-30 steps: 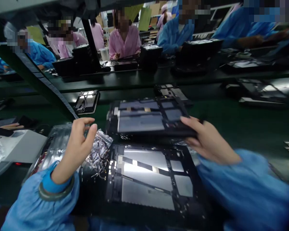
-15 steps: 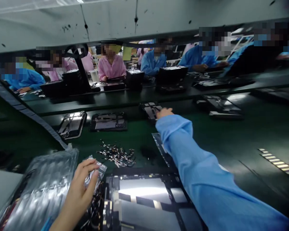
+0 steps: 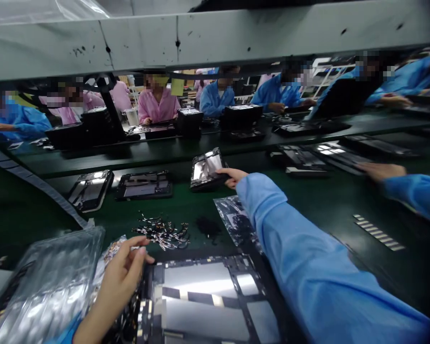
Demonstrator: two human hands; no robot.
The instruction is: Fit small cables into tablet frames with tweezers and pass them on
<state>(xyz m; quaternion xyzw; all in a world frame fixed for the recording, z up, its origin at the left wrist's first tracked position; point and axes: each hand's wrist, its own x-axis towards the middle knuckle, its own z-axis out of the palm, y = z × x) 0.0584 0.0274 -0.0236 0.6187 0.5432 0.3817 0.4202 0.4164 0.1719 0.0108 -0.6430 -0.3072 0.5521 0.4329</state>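
My right hand (image 3: 233, 176), in a blue sleeve, reaches forward and grips the right edge of a tablet-like unit (image 3: 207, 168), which is tilted up on the green surface. My left hand (image 3: 127, 265) is half curled beside a clear bag (image 3: 109, 253), its fingertips near a pile of small cables (image 3: 163, 232); whether they pinch anything is too small to tell. A large opened device (image 3: 204, 296) with silver battery panels lies right in front of me. Beyond it is a clear printed bag (image 3: 232, 217), partly behind my right sleeve.
Two opened units (image 3: 91, 190) (image 3: 143, 184) lie at the left. Clear plastic trays (image 3: 57, 282) stand at the lower left. At the right, a co-worker's hand (image 3: 385, 172) touches a unit (image 3: 340, 155). A striped strip (image 3: 378, 232) lies nearer. People sit across the line.
The unit at my right hand has been raised and tilted and sits nearer. A co-worker's hand has appeared at the right. The camera view has shifted to the right.
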